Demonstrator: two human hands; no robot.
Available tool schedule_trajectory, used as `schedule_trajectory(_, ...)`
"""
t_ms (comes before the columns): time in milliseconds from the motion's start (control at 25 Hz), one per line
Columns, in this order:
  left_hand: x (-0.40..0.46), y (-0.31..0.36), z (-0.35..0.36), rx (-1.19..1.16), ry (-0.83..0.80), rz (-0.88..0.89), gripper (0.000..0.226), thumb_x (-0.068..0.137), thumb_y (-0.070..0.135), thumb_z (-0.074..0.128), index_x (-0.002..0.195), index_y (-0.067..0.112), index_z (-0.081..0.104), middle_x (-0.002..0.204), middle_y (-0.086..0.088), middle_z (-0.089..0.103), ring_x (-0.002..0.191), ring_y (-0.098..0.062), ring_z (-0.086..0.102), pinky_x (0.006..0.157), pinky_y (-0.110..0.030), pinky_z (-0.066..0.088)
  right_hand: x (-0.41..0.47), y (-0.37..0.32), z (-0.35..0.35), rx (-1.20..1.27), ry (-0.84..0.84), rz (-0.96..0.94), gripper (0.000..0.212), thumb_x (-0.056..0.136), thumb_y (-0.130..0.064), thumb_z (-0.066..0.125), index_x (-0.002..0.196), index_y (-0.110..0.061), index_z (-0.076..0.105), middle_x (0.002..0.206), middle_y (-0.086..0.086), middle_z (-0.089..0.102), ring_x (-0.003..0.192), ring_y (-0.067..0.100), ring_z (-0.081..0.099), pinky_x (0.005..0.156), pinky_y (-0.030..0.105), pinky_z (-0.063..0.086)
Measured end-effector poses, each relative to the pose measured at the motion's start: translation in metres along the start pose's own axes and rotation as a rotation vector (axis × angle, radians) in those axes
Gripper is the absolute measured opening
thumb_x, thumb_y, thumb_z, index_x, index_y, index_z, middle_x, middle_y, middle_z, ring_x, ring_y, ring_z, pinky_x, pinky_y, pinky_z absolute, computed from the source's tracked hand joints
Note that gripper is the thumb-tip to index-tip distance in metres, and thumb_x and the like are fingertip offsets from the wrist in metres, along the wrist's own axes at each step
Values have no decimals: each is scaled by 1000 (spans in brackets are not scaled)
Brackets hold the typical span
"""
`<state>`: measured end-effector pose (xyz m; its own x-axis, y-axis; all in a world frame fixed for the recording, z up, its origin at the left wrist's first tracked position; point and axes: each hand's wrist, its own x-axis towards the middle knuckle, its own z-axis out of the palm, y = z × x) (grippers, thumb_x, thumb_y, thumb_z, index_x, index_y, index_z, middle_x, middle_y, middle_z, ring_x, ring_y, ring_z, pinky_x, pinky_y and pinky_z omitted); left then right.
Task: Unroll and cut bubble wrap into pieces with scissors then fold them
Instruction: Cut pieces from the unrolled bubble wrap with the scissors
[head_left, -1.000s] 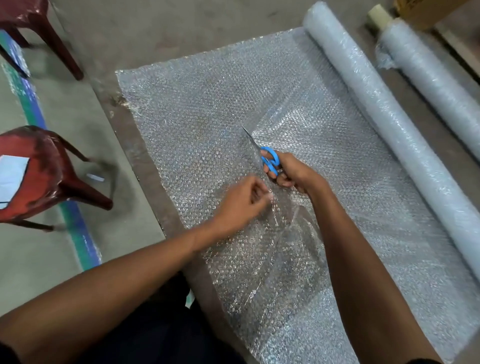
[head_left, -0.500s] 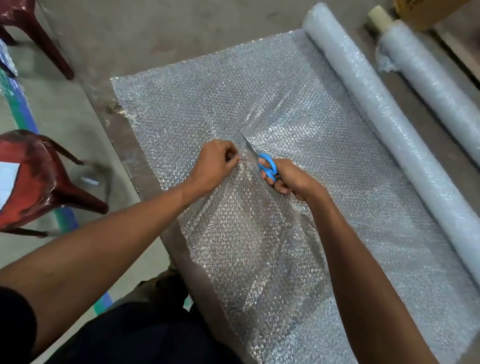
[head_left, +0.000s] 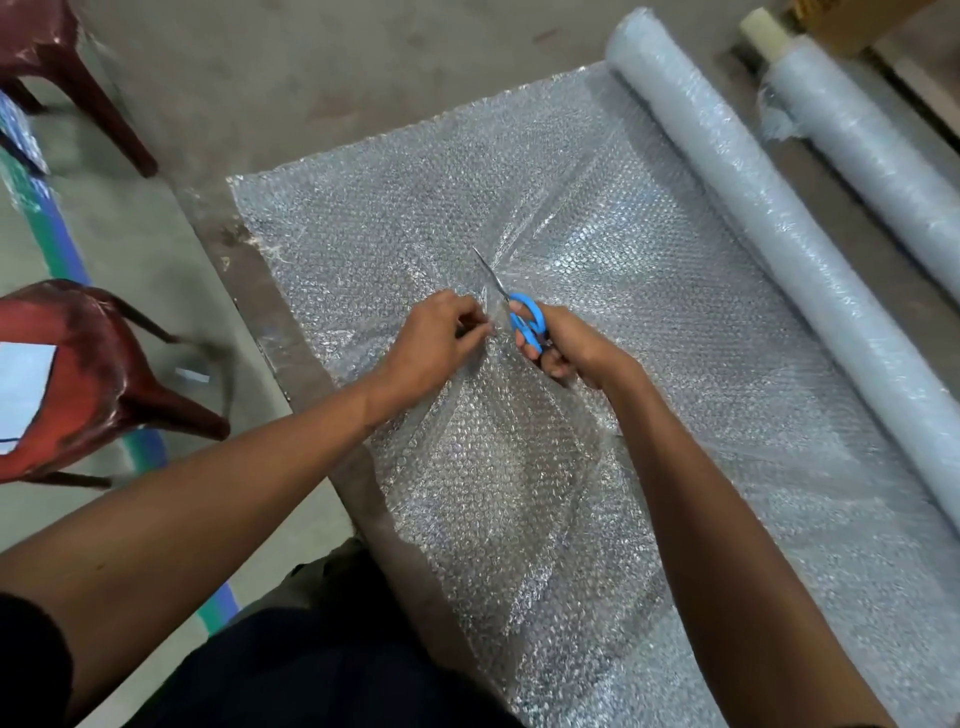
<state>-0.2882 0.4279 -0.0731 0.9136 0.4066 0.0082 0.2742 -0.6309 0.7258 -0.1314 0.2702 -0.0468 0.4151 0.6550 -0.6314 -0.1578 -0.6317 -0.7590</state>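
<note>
Between frames you advanced your left hand (head_left: 434, 340) up the cut to pinch the bubble wrap (head_left: 649, 291) just beside your right hand (head_left: 569, 345), which gripped the scissors (head_left: 519, 312), so cutting could proceed.

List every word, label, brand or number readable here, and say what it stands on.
None can be read.
White sheet on the red chair: shows no legible writing.
Cardboard box at the top edge: no print visible.
Scissors: no brand visible.
</note>
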Motion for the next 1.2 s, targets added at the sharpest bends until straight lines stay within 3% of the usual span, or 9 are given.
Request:
schedule_trajectory(280, 1, 0, -8, -32, -5, -11, 7, 96, 22, 77, 101, 17, 75, 98, 4, 66, 85, -2, 58, 78, -8, 42, 19, -17, 3, -8, 13, -23, 50, 103, -58, 53, 90, -12, 66, 66, 4, 56, 46, 15, 33, 37, 23, 28)
schedule_trajectory(440, 5, -4, -15, -102, -39, -16, 7, 94, 22, 80, 94, 18, 75, 86, 15, 65, 78, 8, 60, 71, -2, 43, 31, -28, 7, -57, 34, -43, 50, 103, -58, 57, 87, -11, 68, 67, 6, 58, 44, 16, 35, 39, 24, 28)
schedule_trajectory(560, 12, -6, -19, -169, -65, -32, 7, 94, 22, 81, 96, 17, 77, 87, 12, 72, 77, 6, 66, 72, -7, 50, 39, -39, 7, -39, 36, -21, 51, 106, -56, 53, 85, -11, 68, 66, 5, 57, 42, 14, 34, 39, 24, 28)
schedule_trajectory(760, 10, -11, -23, -230, -130, -42, 9, 96, 22, 79, 98, 14, 76, 82, 14, 69, 69, 9, 62, 61, -8, 45, 54, -56, 11, -44, 26, -49, 48, 106, -56, 54, 83, -15, 68, 65, 3, 57, 44, 16, 34, 39, 23, 28)
schedule_trajectory(1200, 17, -17, -35, -286, -257, -75, 7, 96, 22, 79, 98, 16, 75, 84, 12, 70, 70, 9, 65, 64, -9, 49, 77, -79, 19, -19, 27, -4, 48, 104, -56, 57, 83, -15, 67, 64, 2, 56, 39, 11, 30, 38, 21, 26)
